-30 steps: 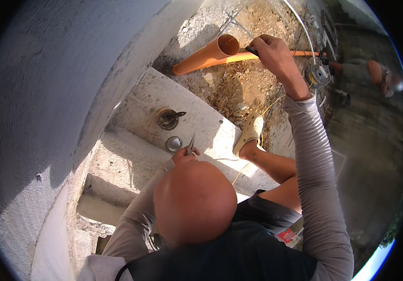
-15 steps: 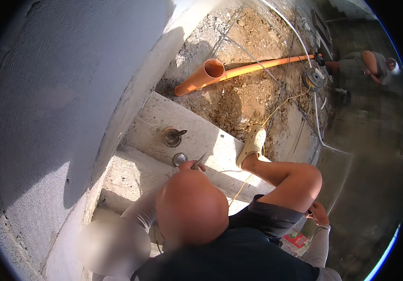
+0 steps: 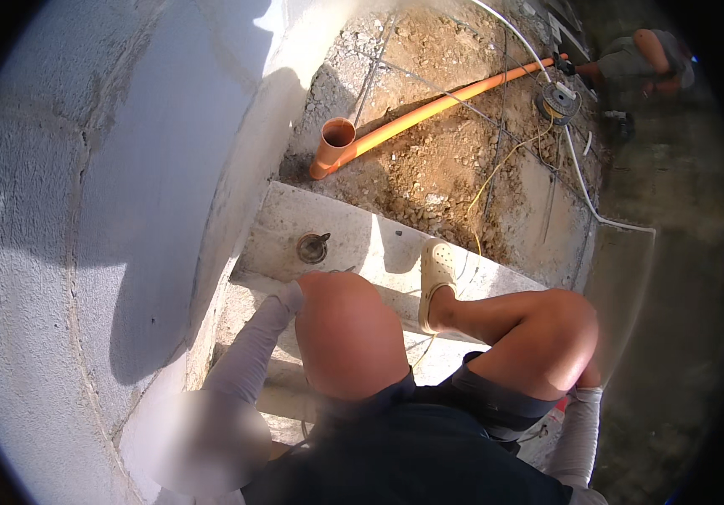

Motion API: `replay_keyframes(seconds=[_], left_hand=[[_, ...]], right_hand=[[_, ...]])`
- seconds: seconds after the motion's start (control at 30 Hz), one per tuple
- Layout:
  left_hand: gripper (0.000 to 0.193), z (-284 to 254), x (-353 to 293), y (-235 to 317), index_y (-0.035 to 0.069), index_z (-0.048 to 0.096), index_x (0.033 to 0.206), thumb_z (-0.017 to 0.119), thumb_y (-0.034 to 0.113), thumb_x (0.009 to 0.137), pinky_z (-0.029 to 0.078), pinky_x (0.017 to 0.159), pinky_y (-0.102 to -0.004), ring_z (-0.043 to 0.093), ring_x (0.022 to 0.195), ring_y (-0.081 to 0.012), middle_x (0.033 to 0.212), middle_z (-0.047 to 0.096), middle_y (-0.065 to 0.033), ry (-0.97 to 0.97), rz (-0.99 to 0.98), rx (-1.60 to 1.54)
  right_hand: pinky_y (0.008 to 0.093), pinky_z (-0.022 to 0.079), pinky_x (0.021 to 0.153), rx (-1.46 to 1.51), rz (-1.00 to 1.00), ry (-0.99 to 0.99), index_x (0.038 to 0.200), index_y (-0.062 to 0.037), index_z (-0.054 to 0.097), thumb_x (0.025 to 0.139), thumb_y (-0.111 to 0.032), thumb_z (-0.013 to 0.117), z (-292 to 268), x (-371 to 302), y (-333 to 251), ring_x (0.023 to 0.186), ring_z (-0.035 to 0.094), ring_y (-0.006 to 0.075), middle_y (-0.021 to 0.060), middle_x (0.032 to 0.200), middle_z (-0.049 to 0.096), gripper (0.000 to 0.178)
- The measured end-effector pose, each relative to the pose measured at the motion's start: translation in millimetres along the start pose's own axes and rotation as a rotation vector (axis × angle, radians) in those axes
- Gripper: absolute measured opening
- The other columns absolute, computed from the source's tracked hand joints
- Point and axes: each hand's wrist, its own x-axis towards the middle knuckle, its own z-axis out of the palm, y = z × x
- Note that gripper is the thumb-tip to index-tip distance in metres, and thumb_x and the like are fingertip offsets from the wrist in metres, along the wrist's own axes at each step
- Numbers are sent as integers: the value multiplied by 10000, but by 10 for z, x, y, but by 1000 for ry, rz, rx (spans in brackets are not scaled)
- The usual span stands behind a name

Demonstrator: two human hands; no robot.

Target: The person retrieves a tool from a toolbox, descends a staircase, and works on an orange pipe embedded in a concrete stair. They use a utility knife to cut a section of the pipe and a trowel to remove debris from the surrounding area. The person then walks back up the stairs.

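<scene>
Knees and hands: since the earlier frame, the right hand (image 3: 590, 375) had slipped further behind the right knee (image 3: 565, 324), and the left knee (image 3: 352, 328) had come to cover most of the left hand (image 3: 307, 284).
Left fingers: hidden; a thin pale tip (image 3: 348, 269) showed past the knee, but I could not tell whether they gripped it.
Right fingers: out of sight, so their spread or hold could not be told.
Open can: it stood upright on the concrete step (image 3: 271, 244), just beyond the left hand, a dark-handled brush (image 3: 325, 238) in it.
Can's handling: probably stiff-walled and fairly light, perhaps slick at the rim; best held around its side, below the rim.
Lettering: none readable; a red patch (image 3: 561, 404) near the right hand was mostly covered.
</scene>
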Motion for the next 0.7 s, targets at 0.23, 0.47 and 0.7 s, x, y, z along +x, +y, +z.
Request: replay_keyframes(seconds=[0.23, 0.47, 0.7], left_hand=[[372, -596, -603, 2136, 70, 633, 961, 559, 425, 1044, 441, 560, -241, 539, 615, -65, 734, 620, 7, 700, -140, -64], [423, -1462, -48, 4496, 89, 676, 1199, 587, 462, 1020, 457, 634, -222, 650, 818, -82, 1086, 751, -33, 1068, 343, 668], [286, -1612, 132, 5552, 40, 618, 1253, 556, 92, 978, 569, 701, -339, 690, 967, -198, 1196, 709, -96, 964, 325, 867]], right_hand=[[378, 498, 636, 542, -153, 271, 945, 13, 657, 993, -347, 649, 128, 959, -178, 672, 643, 195, 130, 689, 631, 362], [326, 439, 586, 842, -435, 415, 995, -6, 657, 1019, -463, 601, 400, 2341, -703, 620, 523, 116, 49, 667, 591, 460], [251, 355, 546, 1637, -660, 418, 824, -96, 622, 996, -415, 634, -743, 3200, -1234, 604, 430, 62, -47, 706, 500, 363]])
